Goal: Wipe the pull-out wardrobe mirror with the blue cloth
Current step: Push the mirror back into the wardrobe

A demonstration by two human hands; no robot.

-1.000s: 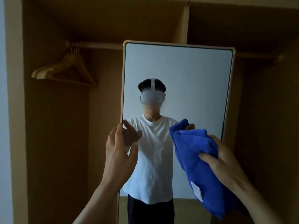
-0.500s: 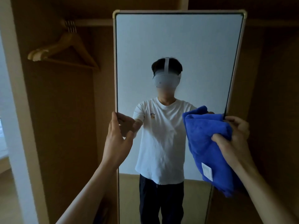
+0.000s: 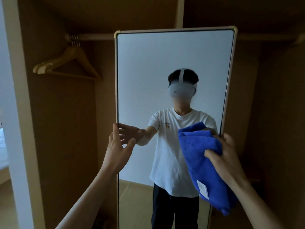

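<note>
One mirror (image 3: 165, 66), one blue cloth (image 3: 199, 161), two hands.
Mirror: upright, light-framed, in front of the open wardrobe (image 3: 66, 129). Cloth: folded, one white label, pinched between thumb and fingers of the right hand (image 3: 221, 156) at the mirror's right edge. Left hand (image 3: 118, 149): fingers spread, tips at the left frame edge. Wooden hangers (image 3: 69, 63) on one rail (image 3: 92, 37): count unclear.

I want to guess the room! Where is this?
Probably a bedroom wardrobe: wooden hangers hang on a rail, and a tall mirror stands between brown wooden walls.
</note>
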